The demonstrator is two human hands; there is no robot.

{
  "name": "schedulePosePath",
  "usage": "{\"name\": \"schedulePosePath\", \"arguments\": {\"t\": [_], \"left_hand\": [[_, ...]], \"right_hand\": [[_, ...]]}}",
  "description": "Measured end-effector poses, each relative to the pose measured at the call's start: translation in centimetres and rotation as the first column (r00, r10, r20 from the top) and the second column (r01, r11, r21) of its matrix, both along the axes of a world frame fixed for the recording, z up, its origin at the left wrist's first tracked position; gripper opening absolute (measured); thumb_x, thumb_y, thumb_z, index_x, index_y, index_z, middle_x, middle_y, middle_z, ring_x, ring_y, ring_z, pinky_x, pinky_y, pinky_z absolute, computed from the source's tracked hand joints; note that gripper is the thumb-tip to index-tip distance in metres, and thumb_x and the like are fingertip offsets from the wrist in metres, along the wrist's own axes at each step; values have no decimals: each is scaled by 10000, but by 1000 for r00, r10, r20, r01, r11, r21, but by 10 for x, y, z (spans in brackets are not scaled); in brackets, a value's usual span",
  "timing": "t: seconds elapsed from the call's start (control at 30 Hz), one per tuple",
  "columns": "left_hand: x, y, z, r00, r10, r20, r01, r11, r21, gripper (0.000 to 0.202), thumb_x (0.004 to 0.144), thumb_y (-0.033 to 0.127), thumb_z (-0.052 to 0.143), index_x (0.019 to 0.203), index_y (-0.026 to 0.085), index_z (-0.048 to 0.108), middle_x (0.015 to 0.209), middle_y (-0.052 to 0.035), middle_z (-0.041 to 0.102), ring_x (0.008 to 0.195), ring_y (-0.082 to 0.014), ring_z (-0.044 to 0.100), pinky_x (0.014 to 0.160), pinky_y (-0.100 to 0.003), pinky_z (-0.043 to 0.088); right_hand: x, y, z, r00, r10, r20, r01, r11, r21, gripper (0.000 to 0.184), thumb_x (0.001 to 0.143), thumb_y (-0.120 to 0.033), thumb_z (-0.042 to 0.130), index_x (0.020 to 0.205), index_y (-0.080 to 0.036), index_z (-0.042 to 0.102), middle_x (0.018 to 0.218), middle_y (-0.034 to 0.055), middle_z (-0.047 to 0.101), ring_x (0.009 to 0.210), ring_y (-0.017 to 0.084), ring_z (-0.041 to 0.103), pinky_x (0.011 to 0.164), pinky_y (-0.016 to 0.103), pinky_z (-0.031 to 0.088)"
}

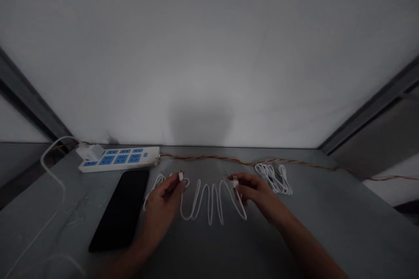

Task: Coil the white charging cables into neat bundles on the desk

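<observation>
A white charging cable (209,202) lies in zigzag loops on the grey table (327,226) between my hands. My left hand (163,202) pinches one end of it, with the small white plug sticking up at the fingertips. My right hand (253,189) pinches the other end, a white plug with a metal tip. A black phone (121,209) lies face up just left of my left hand. A white and blue power strip (119,159) lies behind the phone with a white charger block (90,151) plugged into its left end.
A second white cable (274,176) lies coiled behind my right hand. A twisted red and yellow wire (294,163) runs along the back of the table. Another white cord (52,174) curves off the left side. A white wall (209,52) stands behind.
</observation>
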State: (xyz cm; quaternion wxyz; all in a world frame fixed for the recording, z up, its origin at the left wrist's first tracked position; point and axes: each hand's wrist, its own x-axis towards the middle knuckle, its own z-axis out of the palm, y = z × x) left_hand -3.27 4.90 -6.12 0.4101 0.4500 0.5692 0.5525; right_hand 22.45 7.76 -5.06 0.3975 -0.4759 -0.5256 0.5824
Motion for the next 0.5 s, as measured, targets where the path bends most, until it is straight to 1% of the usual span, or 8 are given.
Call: {"name": "schedulePosePath", "arguments": {"t": [0.1,0.2,0.3,0.37,0.43,0.5], "left_hand": [[-3,2,6,1000,-22,5,22,1000,7,455,758,493,699,1057,151,705,798,-42,750,706,-179,691,599,-242,534],[-7,4,11,1000,-25,0,25,999,32,474,744,529,708,1030,150,717,708,-15,720,590,-136,633,528,-213,498],[-12,9,14,1000,17,12,-18,999,43,506,694,553,743,995,147,724,686,-7,703,561,-128,610,500,-208,484],[-15,11,13,999,20,30,-22,997,68,495,682,542,756,978,146,729,681,-8,699,571,-130,613,515,-210,487],[-17,13,11,999,-18,32,15,996,85,447,691,512,758,956,153,740,697,-16,705,598,-137,623,546,-218,494],[-19,13,10,995,-101,12,100,992,79,381,707,475,751,926,163,756,740,-31,719,638,-151,636,571,-229,497]], "right_hand": [[0,-1,6,994,-60,-96,58,998,-27,366,708,-376,732,1002,-162,693,674,-3,610,582,130,566,494,242,452],[2,-1,11,988,-50,-146,37,995,-90,378,673,-348,764,994,-158,704,696,-6,613,562,120,575,509,253,469],[9,2,13,987,-44,-152,27,994,-110,442,660,-347,785,1049,-154,701,676,-16,603,548,123,583,518,266,474],[13,3,12,987,-49,-152,32,994,-108,470,656,-346,798,1075,-160,697,654,-25,596,552,128,591,530,270,479],[15,3,10,987,-39,-157,23,995,-98,432,654,-359,807,1025,-163,707,645,-23,602,542,126,589,530,272,482],[13,1,8,988,-4,-154,-7,997,-71,362,661,-405,807,911,-162,708,631,-16,610,521,131,588,513,276,484]]}}
